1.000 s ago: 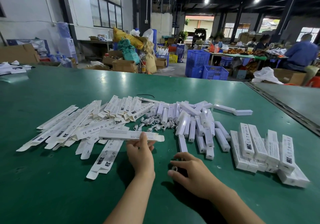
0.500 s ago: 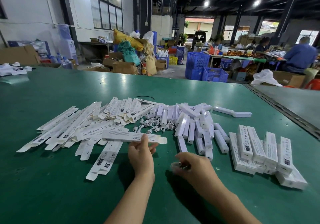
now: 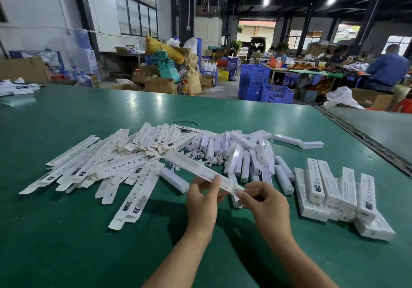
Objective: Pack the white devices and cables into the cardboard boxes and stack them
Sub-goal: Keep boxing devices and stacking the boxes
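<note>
My left hand [image 3: 201, 198] grips a long white cardboard box [image 3: 194, 166] near its near end and holds it slanted above the green table [image 3: 89, 243]. My right hand [image 3: 265, 203] pinches a small coiled cable [image 3: 239, 191] right at that end of the box. Flat unfolded boxes [image 3: 89, 165] lie fanned out at the left. White devices [image 3: 245, 154] are heaped in the middle, with loose cables [image 3: 198, 155] beside them. One device [image 3: 175, 179] lies just left of my left hand. Closed boxes [image 3: 334, 189] are stacked at the right.
A metal seam [image 3: 361, 140] runs diagonally along the table's right side. A black tie [image 3: 187, 123] lies behind the piles. Past the far edge stand blue crates [image 3: 265, 87] and cartons [image 3: 159, 85]. People sit at a table [image 3: 312, 71] at the far right.
My right hand lifted the small cable off the table and brought it up to the box's near end. My left hand swung the box from level to slanted, its near end toward the right hand.
</note>
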Motion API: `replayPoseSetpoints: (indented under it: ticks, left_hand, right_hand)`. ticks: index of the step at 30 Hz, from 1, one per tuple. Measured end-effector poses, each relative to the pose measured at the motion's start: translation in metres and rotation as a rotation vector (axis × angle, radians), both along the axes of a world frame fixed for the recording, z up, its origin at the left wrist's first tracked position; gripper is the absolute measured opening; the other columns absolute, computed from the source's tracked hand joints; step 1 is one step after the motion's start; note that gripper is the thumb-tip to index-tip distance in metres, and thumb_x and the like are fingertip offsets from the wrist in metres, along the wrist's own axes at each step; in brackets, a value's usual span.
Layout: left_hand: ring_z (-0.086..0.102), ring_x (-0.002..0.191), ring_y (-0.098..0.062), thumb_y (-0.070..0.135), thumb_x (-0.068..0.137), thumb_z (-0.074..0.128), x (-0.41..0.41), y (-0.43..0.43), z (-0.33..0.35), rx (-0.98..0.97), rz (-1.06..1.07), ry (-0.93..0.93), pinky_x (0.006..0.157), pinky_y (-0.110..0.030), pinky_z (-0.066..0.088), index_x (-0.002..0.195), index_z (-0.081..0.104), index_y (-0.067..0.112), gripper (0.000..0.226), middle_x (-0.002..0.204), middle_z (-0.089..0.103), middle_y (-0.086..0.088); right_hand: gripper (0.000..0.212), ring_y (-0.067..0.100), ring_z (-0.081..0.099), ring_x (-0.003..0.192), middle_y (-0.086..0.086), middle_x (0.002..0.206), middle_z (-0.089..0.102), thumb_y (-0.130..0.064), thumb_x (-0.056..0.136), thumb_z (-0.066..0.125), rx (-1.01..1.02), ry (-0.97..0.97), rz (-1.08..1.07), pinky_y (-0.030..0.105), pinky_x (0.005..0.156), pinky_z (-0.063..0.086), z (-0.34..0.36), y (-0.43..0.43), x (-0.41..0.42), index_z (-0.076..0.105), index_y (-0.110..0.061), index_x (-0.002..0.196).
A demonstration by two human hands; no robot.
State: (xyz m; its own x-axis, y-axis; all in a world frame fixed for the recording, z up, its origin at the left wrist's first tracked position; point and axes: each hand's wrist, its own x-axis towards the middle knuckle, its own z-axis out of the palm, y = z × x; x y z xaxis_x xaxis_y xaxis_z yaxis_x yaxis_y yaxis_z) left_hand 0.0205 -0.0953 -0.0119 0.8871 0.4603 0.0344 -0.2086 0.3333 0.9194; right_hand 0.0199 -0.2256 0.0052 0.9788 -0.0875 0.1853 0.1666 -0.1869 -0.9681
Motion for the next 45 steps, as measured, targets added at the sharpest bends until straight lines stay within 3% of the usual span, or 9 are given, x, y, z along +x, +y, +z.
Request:
replayPoseSetpoints:
  ticks: [4, 11, 17, 27, 30, 32, 34, 40, 45]
  left_hand:
    - [0.075, 0.084, -0.029, 0.014, 0.094, 0.067, -0.004, -0.008, 0.002, 0.025, -0.030, -0.042, 0.072, -0.032, 0.061, 0.103, 0.064, 0.003, 0.015, 0.099, 0.073, -0.019]
    - [0.075, 0.086, -0.029, 0.016, 0.095, 0.066, -0.003, -0.002, 0.004, 0.004, -0.022, -0.017, 0.071, -0.031, 0.061, 0.108, 0.063, 0.003, 0.019, 0.103, 0.072, -0.019]
    - [0.075, 0.084, -0.028, 0.018, 0.094, 0.068, -0.003, -0.001, 0.001, 0.013, -0.073, -0.015, 0.066, -0.027, 0.058, 0.103, 0.066, 0.006, 0.015, 0.098, 0.074, -0.016]
    - [0.071, 0.065, -0.020, 0.029, 0.092, 0.069, -0.008, -0.007, 0.000, 0.117, -0.285, 0.004, 0.057, -0.024, 0.055, 0.094, 0.070, 0.005, 0.024, 0.086, 0.075, -0.015]
    - [0.074, 0.070, -0.023, 0.046, 0.082, 0.069, -0.010, -0.008, 0.000, 0.268, -0.265, -0.038, 0.063, -0.028, 0.059, 0.121, 0.061, 0.018, 0.049, 0.088, 0.075, -0.011]
    - [0.075, 0.072, -0.022, 0.047, 0.079, 0.069, -0.009, -0.007, -0.003, 0.319, -0.256, -0.050, 0.065, -0.027, 0.059, 0.146, 0.023, 0.041, 0.082, 0.091, 0.075, -0.008]
    - [0.075, 0.075, -0.017, 0.048, 0.080, 0.067, -0.008, -0.006, -0.006, 0.400, -0.259, -0.062, 0.068, -0.021, 0.056, 0.145, 0.008, 0.053, 0.087, 0.097, 0.073, -0.003]
    - [0.049, 0.120, 0.018, 0.055, 0.090, 0.064, -0.007, -0.002, -0.012, 0.607, -0.327, -0.063, 0.096, -0.003, 0.038, 0.150, 0.036, 0.044, 0.067, 0.133, 0.056, 0.025]
    - [0.061, 0.117, -0.010, 0.060, 0.086, 0.060, -0.004, 0.004, -0.009, 0.516, -0.280, -0.036, 0.098, -0.026, 0.051, 0.149, 0.040, 0.037, 0.071, 0.125, 0.067, 0.007]
  right_hand:
    - [0.013, 0.008, 0.065, 0.059, -0.001, 0.065, 0.071, -0.020, 0.075, 0.083, -0.005, -0.023, -0.026, 0.025, 0.063, 0.055, -0.002, -0.003, 0.001, 0.071, -0.019, 0.070]
    - [0.016, 0.020, 0.073, 0.078, 0.005, 0.084, 0.077, -0.001, 0.083, 0.073, 0.165, 0.056, 0.207, 0.021, 0.070, 0.056, -0.004, -0.005, 0.005, 0.075, -0.015, 0.091]
    - [0.009, 0.026, 0.073, 0.071, 0.013, 0.077, 0.075, 0.000, 0.077, 0.077, 0.266, 0.084, 0.186, 0.022, 0.062, 0.056, -0.003, -0.006, 0.005, 0.072, -0.004, 0.083]
    - [0.018, 0.005, 0.043, 0.053, -0.007, 0.059, 0.053, -0.029, 0.070, 0.084, -0.225, -0.141, -0.030, 0.018, 0.050, 0.035, -0.010, -0.011, 0.008, 0.067, -0.035, 0.072]
    - [0.018, 0.004, 0.047, 0.049, -0.006, 0.060, 0.062, -0.026, 0.073, 0.083, -0.220, -0.135, -0.031, 0.021, 0.047, 0.039, -0.011, -0.011, 0.008, 0.068, -0.034, 0.067]
    - [0.020, 0.004, 0.048, 0.046, -0.005, 0.059, 0.063, -0.022, 0.075, 0.082, -0.237, -0.117, -0.058, 0.023, 0.045, 0.040, -0.012, -0.011, 0.010, 0.067, -0.027, 0.063]
    - [0.024, 0.003, 0.048, 0.045, -0.006, 0.058, 0.064, -0.016, 0.078, 0.078, -0.252, -0.107, -0.085, 0.018, 0.043, 0.039, -0.014, -0.011, 0.011, 0.065, -0.024, 0.060]
    - [0.021, 0.002, 0.053, 0.050, -0.008, 0.063, 0.066, -0.020, 0.084, 0.075, -0.255, -0.157, -0.020, 0.017, 0.047, 0.043, -0.012, -0.014, 0.010, 0.068, -0.029, 0.066]
    - [0.029, 0.008, 0.053, 0.058, -0.004, 0.067, 0.063, -0.015, 0.092, 0.061, -0.365, -0.336, 0.152, 0.016, 0.052, 0.038, -0.009, -0.013, 0.005, 0.070, -0.035, 0.073]
